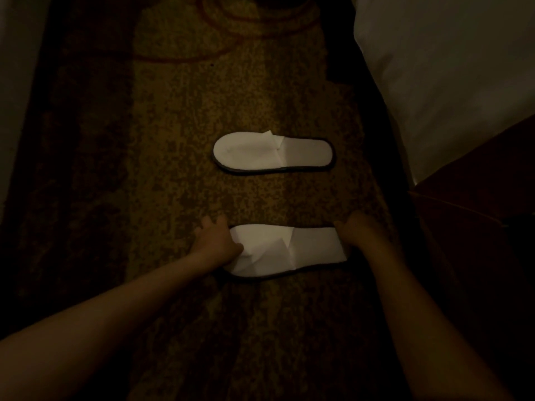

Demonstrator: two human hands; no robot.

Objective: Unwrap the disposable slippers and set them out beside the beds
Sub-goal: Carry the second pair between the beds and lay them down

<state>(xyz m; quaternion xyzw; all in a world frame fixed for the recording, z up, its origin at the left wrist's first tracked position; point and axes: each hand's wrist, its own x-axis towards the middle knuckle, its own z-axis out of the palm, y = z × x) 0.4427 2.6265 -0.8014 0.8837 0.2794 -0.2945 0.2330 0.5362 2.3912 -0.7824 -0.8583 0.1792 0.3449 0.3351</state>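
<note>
Carpet (185, 111): left hand (215, 241), right hand (357, 231) grip near slipper (289, 250)

Carpeted floor (173, 125) (dim, mottled brown) carries two white slippers: near slipper (278, 250) lies flat between left fingers (208, 224) and right fingers (347, 227); far slipper (272, 151) beyond both, parallel, apart.

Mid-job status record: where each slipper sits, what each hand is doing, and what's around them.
far slipper: flat on the carpet, untouched, toe toward image left
near slipper: on the carpet, parallel to the far slipper, clear gap between them, toe same way
left hand: grips the near slipper's toe end
right hand: holds its heel end
surroundings: white bedding at upper right
lighting: dim, fine detail hard to read
</note>
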